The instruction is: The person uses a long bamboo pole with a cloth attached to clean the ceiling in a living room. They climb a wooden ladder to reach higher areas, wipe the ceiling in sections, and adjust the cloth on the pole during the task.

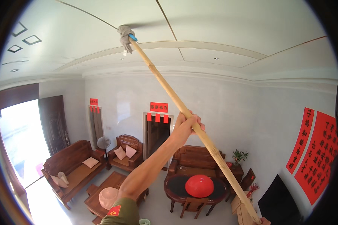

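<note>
A long bamboo pole (169, 90) slants across the view from lower right to upper left. Around its middle, my left hand (187, 123) is closed, the arm in an olive-green sleeve reaching up from below. At the bottom edge, partly cut off, my right hand (263, 221) grips the pole's lower end. A grey cloth (125, 36) is wrapped about the far tip, beside a small blue piece (133, 37), and appears to touch the panelled ceiling (214, 22).
Below stand a wooden sofa (73, 166), an armchair (126, 154), a coffee table (101, 194) with a pink dome cover, and an oval table (174, 187) bearing a red dome. A standing fan (104, 143) is near the doorway; a black television (280, 199) is at right.
</note>
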The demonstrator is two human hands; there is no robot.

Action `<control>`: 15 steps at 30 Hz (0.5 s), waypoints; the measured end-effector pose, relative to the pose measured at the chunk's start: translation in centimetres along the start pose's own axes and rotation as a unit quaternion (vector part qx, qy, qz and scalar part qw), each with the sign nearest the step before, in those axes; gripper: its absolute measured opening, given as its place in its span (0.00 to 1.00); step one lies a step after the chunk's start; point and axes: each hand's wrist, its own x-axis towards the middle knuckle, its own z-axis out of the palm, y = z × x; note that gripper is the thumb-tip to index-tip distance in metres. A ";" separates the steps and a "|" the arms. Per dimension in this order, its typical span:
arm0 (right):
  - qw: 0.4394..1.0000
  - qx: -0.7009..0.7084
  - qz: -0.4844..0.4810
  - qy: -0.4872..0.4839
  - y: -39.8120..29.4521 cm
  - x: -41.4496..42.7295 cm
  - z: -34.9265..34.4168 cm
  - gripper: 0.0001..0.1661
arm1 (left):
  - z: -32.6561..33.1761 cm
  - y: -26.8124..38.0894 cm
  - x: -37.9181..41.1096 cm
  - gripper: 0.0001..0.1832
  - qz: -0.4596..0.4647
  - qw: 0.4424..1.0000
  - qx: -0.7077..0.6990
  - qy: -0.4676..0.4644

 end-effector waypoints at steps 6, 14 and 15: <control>0.994 0.023 -0.056 0.093 1.4 0.3 -2.8 0.05 | 3.5 2.6 -4.3 0.10 0.073 0.994 -0.036 -0.074; 0.994 -0.040 -0.050 0.086 3.0 0.0 -0.6 0.08 | 2.3 0.5 -2.8 0.10 0.035 0.998 -0.033 -0.039; 0.994 -0.053 -0.041 0.084 2.2 0.2 -0.9 0.09 | 2.4 0.3 -2.0 0.11 0.023 0.998 -0.037 -0.039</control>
